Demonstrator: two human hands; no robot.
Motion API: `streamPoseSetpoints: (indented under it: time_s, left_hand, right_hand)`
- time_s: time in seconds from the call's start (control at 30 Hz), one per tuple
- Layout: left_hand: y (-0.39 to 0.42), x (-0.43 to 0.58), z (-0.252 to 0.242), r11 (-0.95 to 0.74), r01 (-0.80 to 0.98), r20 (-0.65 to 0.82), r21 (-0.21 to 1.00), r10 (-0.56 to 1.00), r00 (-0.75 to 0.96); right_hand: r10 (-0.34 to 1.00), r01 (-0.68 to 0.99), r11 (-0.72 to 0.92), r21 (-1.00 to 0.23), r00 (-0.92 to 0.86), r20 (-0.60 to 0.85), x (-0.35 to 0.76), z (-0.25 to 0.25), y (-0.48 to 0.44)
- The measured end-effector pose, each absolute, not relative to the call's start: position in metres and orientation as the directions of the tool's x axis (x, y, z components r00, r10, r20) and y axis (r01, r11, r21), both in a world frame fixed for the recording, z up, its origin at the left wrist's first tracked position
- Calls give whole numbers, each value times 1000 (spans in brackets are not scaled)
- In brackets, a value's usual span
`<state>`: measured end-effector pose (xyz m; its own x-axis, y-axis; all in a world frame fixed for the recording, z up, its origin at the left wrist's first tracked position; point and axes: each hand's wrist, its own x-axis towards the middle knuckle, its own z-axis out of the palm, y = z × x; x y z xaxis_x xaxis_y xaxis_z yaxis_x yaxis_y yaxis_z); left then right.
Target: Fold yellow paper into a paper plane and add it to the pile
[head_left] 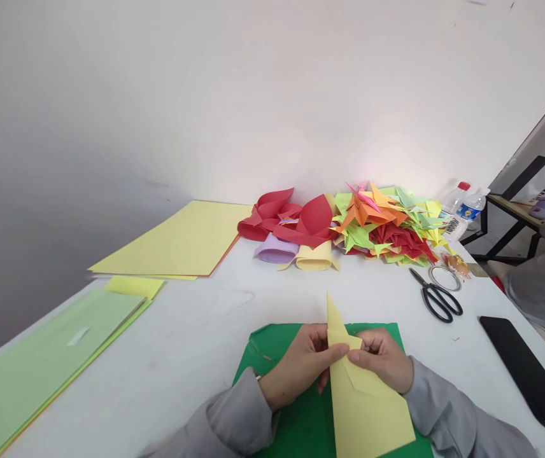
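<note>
A pale yellow paper, partly folded to a sharp point at the far end, lies over a green sheet near the table's front edge. My left hand pinches the paper's left fold with thumb and fingers closed on it. Opposite it, my right hand grips the same fold from the right side, fingers curled. Both hands meet at the middle of the paper, below its pointed tip.
A heap of folded paper shapes and curled red, lilac and yellow sheets sits at the back. Yellow sheets and green sheets lie left. Scissors, a tape roll, bottles and a black phone lie right.
</note>
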<state>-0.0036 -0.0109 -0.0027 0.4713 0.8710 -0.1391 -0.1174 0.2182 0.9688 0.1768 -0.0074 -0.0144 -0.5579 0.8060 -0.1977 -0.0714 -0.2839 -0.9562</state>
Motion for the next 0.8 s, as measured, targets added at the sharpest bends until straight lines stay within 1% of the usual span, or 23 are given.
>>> streamPoseSetpoints:
  time_s: [0.17,0.27,0.37,0.47,0.6,0.7,0.8]
  left_hand:
    - [-11,-3,-5,292,-136,-178,947,827,534]
    - [-11,-3,-6,264,-139,-147,955,823,548]
    - [-12,-3,-6,214,-123,-120,969,844,524]
    - [-12,-3,-5,195,-79,-132,978,862,489]
    - [-12,-2,-4,170,-39,-133,985,875,465]
    - [-13,-2,-5,169,-16,-140,986,862,487]
    - [-12,-2,-6,170,-24,-139,985,871,470]
  right_hand:
    - [836,-168,-251,-953,-533,-126,175,-17,-10]
    - [837,-180,-264,-948,-532,-133,176,-20,-11]
    - [815,-99,-256,-962,-557,-160,178,-21,-9]
    - [787,-21,-244,-970,-589,-185,179,-18,-8]
    - [717,-14,-265,-964,-671,-187,179,-12,-9]
    - [711,36,-251,-967,-671,-210,180,-10,-10]
    - [697,39,-241,-970,-689,-201,180,-9,-11]
